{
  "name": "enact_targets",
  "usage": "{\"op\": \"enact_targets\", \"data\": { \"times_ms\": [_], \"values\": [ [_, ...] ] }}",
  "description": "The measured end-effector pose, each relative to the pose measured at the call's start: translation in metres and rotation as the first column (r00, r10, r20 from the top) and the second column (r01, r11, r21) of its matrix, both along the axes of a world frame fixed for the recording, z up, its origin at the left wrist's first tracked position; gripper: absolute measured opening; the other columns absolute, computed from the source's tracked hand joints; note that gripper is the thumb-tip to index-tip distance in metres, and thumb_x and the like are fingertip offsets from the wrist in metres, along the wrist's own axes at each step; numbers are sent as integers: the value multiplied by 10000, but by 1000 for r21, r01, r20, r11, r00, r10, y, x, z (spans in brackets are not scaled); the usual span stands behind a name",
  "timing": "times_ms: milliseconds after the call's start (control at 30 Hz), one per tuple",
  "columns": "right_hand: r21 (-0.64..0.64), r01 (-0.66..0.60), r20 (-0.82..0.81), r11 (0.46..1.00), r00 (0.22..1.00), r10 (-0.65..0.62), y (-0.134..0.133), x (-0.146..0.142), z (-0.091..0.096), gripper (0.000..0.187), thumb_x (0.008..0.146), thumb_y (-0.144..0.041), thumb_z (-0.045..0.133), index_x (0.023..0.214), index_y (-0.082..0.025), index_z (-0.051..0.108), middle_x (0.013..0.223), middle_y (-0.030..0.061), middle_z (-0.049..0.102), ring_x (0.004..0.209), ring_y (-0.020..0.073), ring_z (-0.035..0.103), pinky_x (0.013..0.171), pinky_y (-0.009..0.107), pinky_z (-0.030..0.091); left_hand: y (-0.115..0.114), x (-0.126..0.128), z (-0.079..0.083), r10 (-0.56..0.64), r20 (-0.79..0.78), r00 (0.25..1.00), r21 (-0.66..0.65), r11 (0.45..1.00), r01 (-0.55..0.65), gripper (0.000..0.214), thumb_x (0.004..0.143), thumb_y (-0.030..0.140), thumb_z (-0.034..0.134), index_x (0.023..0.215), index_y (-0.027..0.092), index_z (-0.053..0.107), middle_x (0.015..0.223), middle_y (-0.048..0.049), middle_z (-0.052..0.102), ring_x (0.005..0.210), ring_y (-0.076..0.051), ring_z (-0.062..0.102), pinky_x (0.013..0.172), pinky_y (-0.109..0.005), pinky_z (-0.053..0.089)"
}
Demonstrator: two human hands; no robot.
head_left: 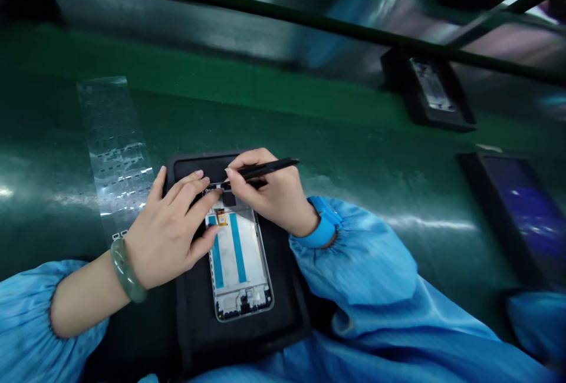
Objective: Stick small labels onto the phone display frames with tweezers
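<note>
Likely fragile, the phone [255, 253] suits rim holds; left hand [170, 234] lies spread, right hand [277, 195] pinches tool [272, 167] near tray's [197, 312] far edge.

Phone frame [254, 253] obstructed at upper end by left hand [170, 233] and right hand [278, 194], lower end left uncovered, right side barred by blue sleeve [362, 259], passage afforded beyond black tray [285, 306].

Blue-striped silver phone frame [229, 256] lies in a tray [285, 312], black tool [274, 167] at its top
</note>
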State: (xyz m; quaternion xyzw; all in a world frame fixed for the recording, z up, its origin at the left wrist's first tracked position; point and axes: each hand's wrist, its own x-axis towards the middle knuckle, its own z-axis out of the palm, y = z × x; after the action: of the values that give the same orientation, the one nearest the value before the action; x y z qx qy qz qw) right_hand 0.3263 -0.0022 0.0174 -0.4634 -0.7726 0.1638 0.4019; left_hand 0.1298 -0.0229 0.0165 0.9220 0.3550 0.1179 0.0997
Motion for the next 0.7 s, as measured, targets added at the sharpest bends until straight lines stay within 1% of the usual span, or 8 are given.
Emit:
{"op": "enact_targets", "data": {
  "times_ms": [100, 200, 400, 600, 667, 700],
  "values": [
    [-11, 13, -59, 1000, 998, -14, 0, 2, -1, 52, 807, -124, 572, 844, -157, 556, 799, 6, 613, 679, 87, 588, 566, 175, 473, 0, 0, 0, 2, -3, 1000, -5, 1000, -2, 423, 894, 357, 413, 1258, 149, 471, 1269, -152, 504, 1268, -284, 379, 1045, -612, 223],
    [-31, -15, -79, 999, 997, 13, 1, 3, -1, 45, 813, -127, 570, 843, -158, 556, 804, 5, 612, 686, 85, 587, 573, 174, 473, 0, 1, 0, 6, -10, 1000, -9, 1000, -6, 415, 895, 355, 409, 1250, 151, 476, 1268, -150, 505, 1269, -280, 378, 1045, -612, 222],
    [-13, -33, 37, 999, 999, 33, -2, -1, 2, 71, 801, -116, 556, 841, -174, 546, 810, 3, 623, 739, 104, 589, 671, 209, 474, 0, 1, 2, 6, -15, 1000, -14, 1000, -7, 411, 888, 346, 418, 1243, 148, 477, 1255, -151, 509, 1266, -283, 381, 1045, -612, 221],
    [-10, -35, 216, 999, 976, 37, -7, -11, 6, 74, 841, -143, 472, 846, -174, 539, 799, 23, 611, 715, 125, 581, 640, 241, 465, 0, 1, 0, 0, -2, 1000, 5, 1000, 0, 417, 881, 352, 431, 1231, 130, 480, 1245, -167, 510, 1258, -294, 392, 1046, -615, 217],
    [-29, -22, 196, 999, 980, 27, -5, -9, 6, 63, 833, -145, 481, 839, -173, 537, 800, 21, 609, 732, 128, 584, 658, 244, 471, 1, 0, -1, 0, -1, 1000, 4, 1000, 0, 419, 882, 354, 430, 1232, 131, 480, 1247, -165, 510, 1257, -294, 393, 1045, -615, 219],
    [-48, -15, 156, 999, 988, 22, -3, -8, 5, 52, 825, -145, 494, 835, -172, 537, 803, 18, 608, 735, 126, 587, 664, 243, 475, 1, 0, -1, 1, -1, 1000, 2, 1000, -1, 418, 883, 352, 427, 1237, 134, 478, 1252, -163, 508, 1257, -293, 393, 1045, -614, 219]
  ]
}}
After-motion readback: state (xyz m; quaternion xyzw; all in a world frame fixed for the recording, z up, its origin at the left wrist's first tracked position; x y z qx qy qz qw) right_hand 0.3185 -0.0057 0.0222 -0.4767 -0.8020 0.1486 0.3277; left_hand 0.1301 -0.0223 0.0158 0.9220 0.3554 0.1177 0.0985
